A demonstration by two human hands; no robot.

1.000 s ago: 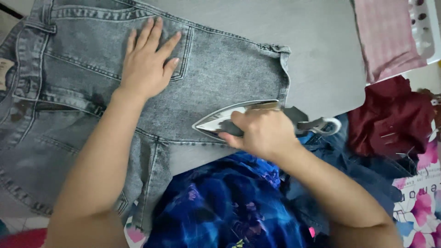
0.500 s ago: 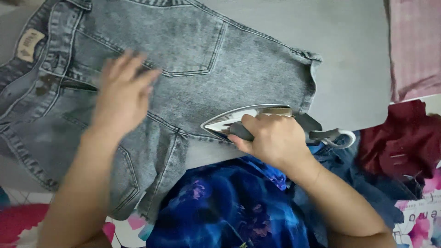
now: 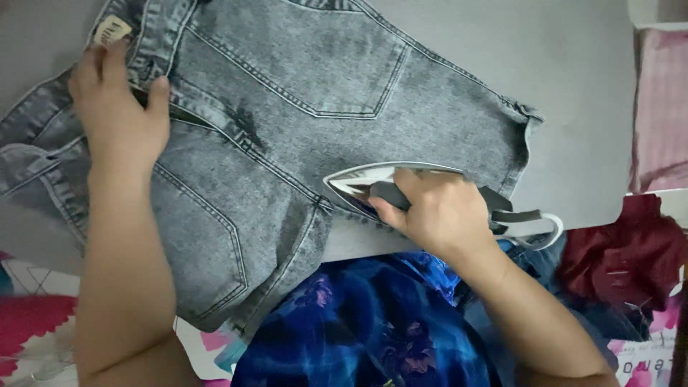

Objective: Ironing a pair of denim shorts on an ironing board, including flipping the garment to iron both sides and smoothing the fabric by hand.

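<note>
a pair of grey washed denim shorts is spread back-side up over a flat grey ironing board, with the legs hanging off the near edge. the cloth is mottled and coarse, stitched in pale double seams, and a five-sided back pocket is seen near the top. a small cream rectangular label is sewn at the waistband, at the upper left. the waistband is gripped by the left hand, fingers curled over its edge and thumb pressed on the denim. a pointed, shiny metal iron is set on the shorts' right leg near the board's edge; its dark handle is wrapped tightly by the right hand. pink checked cloth lies at the right, dark red fabric below it.
</note>
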